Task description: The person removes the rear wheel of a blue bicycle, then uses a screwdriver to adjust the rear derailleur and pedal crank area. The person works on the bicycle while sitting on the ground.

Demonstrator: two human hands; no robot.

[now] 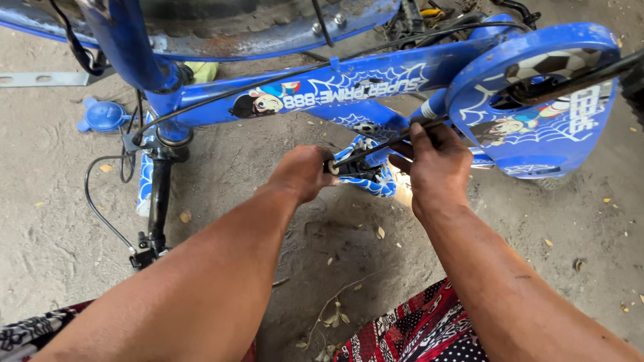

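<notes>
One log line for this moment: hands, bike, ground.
left hand: grips black part under frame | right hand: on thin black rod | blue bike frame: upside down on sandy ground

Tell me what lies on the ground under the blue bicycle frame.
Under the blue bicycle frame you can see sandy ground with dry leaves, a blue plastic cap and a loose black cable. The left hand and right hand cover the ground beneath them.

Blue plastic cap [102,115] lies on sandy ground [54,228]
</notes>
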